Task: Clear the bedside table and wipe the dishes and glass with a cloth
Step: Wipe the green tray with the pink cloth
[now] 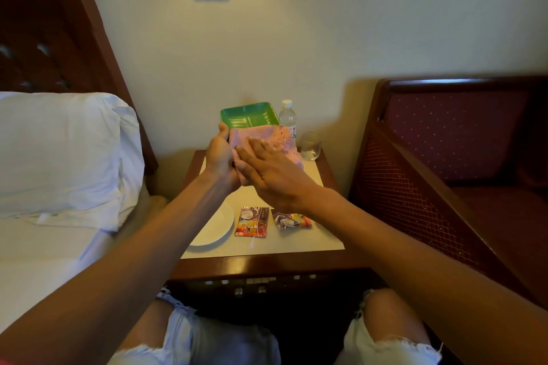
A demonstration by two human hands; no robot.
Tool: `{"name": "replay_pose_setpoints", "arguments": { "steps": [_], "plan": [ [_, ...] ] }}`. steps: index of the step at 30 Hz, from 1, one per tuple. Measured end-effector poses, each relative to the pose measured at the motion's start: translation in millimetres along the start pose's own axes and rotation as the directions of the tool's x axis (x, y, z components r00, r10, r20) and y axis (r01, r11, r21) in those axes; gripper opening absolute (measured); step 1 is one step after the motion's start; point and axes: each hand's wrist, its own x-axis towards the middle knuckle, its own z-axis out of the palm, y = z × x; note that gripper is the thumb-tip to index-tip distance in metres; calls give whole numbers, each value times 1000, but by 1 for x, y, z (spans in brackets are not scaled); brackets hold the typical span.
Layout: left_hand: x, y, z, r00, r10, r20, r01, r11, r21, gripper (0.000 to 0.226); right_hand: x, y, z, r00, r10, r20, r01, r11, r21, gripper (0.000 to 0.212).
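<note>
Green dish [249, 114] between hands, under cloth [268, 139].

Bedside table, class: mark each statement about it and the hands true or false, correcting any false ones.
1. The left hand holds a green dish. True.
2. The right hand presses a blue cloth on it. False: the cloth is pink.
3. The glass lies tipped over. False: it stands upright beside the water bottle.
4. Two sachets lie on the table right of the white plate. True.
</note>
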Motion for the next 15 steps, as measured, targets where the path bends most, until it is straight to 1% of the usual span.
{"name": "replay_pose_setpoints", "arguments": {
  "steps": [2, 3, 4, 5, 7, 10, 11, 13, 15],
  "plan": [
    [-3, -4, 0, 999, -40, 19, 40, 998, 40, 64, 1, 17, -1, 998, -16, -63, 11, 997, -73, 52],
    [-4, -6, 2, 999, -43, 11, 42, 996, 76, 62, 3, 25, -1, 996, 12, -92, -22, 995, -99, 54],
    [-5, -8, 5, 1000, -26, -9, 27, 993, 114, 59, 4, 31, -2, 990, 62, -123, -73, 994, -85, 56],
    [-5, -9, 7, 999, 5, -40, 1, 988, 158, 56, 5, 35, -3, 980, 126, -154, -134, 990, -44, 57],
    [-8, -9, 14, 992, 89, -91, -64, 965, 252, 50, 8, 37, -5, 956, 212, -202, -205, 977, 54, 55],
    [-12, -8, 21, 986, 148, -74, -114, 931, 346, 48, 12, 37, -8, 916, 250, -313, -235, 968, 85, 58],
    [-13, -7, 22, 984, 164, -65, -129, 920, 370, 49, 13, 38, -10, 904, 273, -329, -248, 962, 116, 61],
    [-16, -5, 24, 978, 198, -62, -153, 892, 426, 51, 18, 41, -14, 884, 345, -316, -269, 928, 259, 66],
    [-18, -6, 27, 973, 221, -62, -166, 866, 472, 49, 26, 42, -19, 861, 415, -293, -281, 870, 406, 73]
  ]
}}
